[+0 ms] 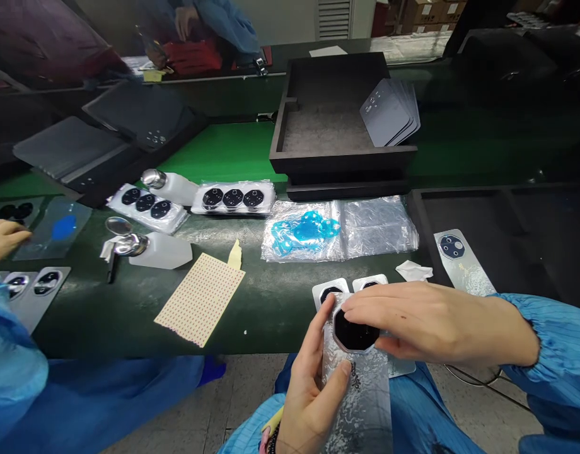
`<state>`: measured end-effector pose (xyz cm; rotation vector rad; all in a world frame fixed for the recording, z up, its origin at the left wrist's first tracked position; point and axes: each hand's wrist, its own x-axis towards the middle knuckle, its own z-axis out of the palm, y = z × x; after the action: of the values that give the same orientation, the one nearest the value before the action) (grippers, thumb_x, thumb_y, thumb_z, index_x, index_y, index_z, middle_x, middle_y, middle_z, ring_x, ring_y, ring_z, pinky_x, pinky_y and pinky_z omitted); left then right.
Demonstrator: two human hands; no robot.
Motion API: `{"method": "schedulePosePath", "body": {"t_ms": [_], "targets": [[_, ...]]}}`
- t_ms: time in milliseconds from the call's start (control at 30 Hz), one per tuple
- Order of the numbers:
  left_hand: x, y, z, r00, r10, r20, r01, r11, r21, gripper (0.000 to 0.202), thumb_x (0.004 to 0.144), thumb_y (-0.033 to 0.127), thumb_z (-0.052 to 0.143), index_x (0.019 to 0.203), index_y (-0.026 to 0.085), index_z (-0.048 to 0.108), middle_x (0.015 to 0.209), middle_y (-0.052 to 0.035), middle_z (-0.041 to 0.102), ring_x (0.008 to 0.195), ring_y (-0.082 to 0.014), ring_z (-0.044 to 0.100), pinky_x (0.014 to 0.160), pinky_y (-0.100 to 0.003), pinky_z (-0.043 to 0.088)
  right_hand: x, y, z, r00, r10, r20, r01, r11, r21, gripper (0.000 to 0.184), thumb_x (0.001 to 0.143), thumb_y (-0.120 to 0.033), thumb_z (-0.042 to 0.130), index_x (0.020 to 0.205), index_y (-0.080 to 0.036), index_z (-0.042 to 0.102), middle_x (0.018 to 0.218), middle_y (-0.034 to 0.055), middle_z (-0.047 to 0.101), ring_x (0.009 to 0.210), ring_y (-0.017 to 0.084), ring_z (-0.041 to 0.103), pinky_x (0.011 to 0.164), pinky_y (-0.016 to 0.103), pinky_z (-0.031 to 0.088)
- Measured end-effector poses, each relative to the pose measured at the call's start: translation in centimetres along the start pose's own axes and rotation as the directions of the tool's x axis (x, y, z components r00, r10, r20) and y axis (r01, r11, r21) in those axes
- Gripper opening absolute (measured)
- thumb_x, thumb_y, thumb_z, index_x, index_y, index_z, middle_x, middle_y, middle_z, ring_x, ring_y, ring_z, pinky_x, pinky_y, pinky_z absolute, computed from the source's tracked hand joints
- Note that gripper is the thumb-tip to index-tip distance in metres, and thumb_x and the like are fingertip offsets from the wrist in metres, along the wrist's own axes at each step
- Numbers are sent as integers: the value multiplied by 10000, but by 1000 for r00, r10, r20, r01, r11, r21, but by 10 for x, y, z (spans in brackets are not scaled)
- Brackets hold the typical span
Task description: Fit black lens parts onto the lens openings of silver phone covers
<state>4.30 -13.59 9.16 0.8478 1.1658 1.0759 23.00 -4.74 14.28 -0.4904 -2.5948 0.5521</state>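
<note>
At the near edge of the green bench (271, 318) I have the silvery panel (368, 407), which I'd judge best kept steady while I press lightly and evenly. Its long axis runs away from me, the octagon end pointing towards the bench. My left hand (313, 394) is curled round the panel's left edge, thumb on its face; my right hand (427, 315), fingers nearly straight, touches the black octagonal piece (356, 334), though whether it grips I can't tell.

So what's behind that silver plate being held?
Past the held plate, two pale plates peek out, each bearing a dark piece. The held plate, left hand and right hand hide most of the rest.
</note>
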Motion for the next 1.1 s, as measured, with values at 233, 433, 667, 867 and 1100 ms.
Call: {"method": "schedulePosePath", "body": {"t_ms": [233,433,667,867,1100], "targets": [[-2,-3,-2,1000,-5,-4,5,998,59,538,824,415,680,1339,406,522,1372,68,539,1255,-175,515,1070,-213,374,2,1,3,999,15,33,-19,992,125,296,894,6,357,1123,4,545,1060,107,654,1009,171,594,901,292,526],[-2,-4,-3,1000,-7,-4,7,998,58,535,828,401,677,1340,405,521,1372,65,539,1263,-183,509,1077,-234,373,1,1,2,999,19,28,-22,996,92,249,896,-9,388,1072,-9,565,1040,111,657,998,175,605,886,286,530],[-2,0,0,1000,20,-9,-19,999,44,510,844,317,665,1335,371,537,1399,69,510,1303,-161,467,1064,-179,366,1,0,2,999,24,49,-27,997,76,238,925,-31,354,1032,-57,565,1031,104,660,976,156,621,843,279,545],[-2,-2,-1,1000,4,-3,-4,999,41,522,831,399,676,1331,409,529,1387,78,523,1277,-169,495,1062,-188,374,3,1,1,997,36,66,-42,995,89,280,954,-54,304,1043,-77,568,1060,103,652,999,145,607,855,287,540],[-3,-4,-3,1000,-15,-4,15,997,82,547,826,445,667,1348,365,526,1386,35,529,1271,-211,501,1092,-278,368,7,-1,1,998,24,51,-31,990,140,286,973,-69,316,1005,-3,593,959,114,655,904,147,584,816,259,528]]}}
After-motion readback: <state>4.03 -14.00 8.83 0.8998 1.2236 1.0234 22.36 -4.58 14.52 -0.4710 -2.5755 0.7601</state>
